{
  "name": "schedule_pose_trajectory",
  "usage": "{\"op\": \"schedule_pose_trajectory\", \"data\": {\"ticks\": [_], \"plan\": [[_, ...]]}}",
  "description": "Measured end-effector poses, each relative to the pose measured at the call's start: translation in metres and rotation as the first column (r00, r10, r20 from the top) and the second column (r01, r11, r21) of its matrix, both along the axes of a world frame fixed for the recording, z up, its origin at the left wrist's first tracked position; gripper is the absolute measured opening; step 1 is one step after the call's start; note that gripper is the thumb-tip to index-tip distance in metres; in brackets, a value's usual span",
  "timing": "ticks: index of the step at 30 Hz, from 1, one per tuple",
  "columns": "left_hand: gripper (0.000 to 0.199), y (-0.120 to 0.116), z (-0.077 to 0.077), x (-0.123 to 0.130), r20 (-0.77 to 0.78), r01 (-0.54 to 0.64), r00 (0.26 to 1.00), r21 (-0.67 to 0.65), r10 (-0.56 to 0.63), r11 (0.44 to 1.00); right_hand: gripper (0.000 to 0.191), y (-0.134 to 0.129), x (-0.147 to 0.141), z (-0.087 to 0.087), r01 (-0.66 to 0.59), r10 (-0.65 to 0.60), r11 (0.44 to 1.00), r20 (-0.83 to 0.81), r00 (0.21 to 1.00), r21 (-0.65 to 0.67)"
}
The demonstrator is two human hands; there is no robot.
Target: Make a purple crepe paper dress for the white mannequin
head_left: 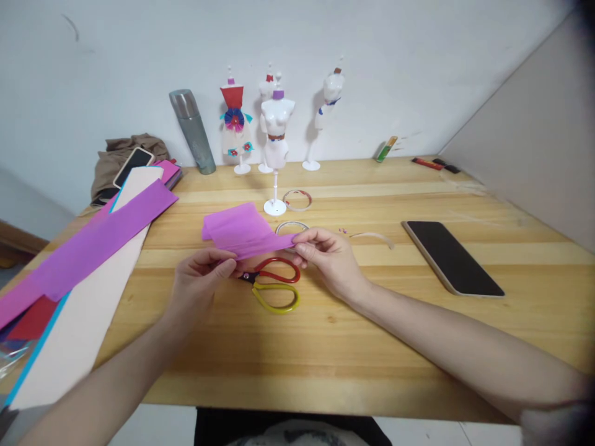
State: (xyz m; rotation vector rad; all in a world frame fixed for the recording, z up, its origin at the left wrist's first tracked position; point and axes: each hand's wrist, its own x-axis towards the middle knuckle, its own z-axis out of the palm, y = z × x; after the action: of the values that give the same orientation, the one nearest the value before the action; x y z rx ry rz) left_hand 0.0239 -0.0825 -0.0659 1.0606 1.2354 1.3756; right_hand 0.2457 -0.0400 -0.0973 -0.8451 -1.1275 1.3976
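A piece of purple crepe paper (242, 228) is stretched between my two hands above the wooden table. My left hand (201, 272) pinches its near edge between thumb and fingers. At the narrow right end, my right hand (328, 257) grips the paper the same way. Just below the paper lie scissors (277, 286) with one red and one yellow handle; their blades are mostly hidden by my left hand. Behind my right hand is a roll of tape (292, 224), partly covered. A white mini mannequin (277, 124) with a purple neck band stands beyond the paper.
Several more mannequins stand by the wall, one in a red-topped dress (233, 118). A grey bottle (193, 131) leans there. Crepe paper sheets (102, 248) cover the table's left side. A phone (450, 257) lies right; another tape ring (297, 199) sits behind.
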Motion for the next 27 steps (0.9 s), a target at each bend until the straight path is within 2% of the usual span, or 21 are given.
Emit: {"op": "schedule_pose_trajectory", "data": {"ticks": [6,14,22,27], "plan": [[0.009,0.0012,-0.0013,-0.0011,-0.043,-0.066,0.997,0.036,0.068,0.997,0.028,-0.0027,-0.0001,0.0024,0.003,-0.004,1.0,0.027,1.0,0.017],[0.009,0.0,0.0026,0.0026,-0.05,-0.066,0.996,0.03,0.067,0.997,0.026,-0.0044,-0.0013,0.0038,0.038,-0.039,0.999,0.043,0.998,0.012],[0.012,0.0004,-0.0001,0.0014,-0.106,-0.063,0.992,0.034,0.067,0.997,0.027,-0.0047,-0.0013,0.0028,0.039,-0.041,0.999,0.069,0.997,0.018],[0.011,0.0004,-0.0004,0.0023,-0.069,-0.077,0.995,0.026,0.078,0.997,0.026,-0.0051,-0.0026,0.0035,0.081,-0.084,0.996,0.056,0.995,0.047]]}}
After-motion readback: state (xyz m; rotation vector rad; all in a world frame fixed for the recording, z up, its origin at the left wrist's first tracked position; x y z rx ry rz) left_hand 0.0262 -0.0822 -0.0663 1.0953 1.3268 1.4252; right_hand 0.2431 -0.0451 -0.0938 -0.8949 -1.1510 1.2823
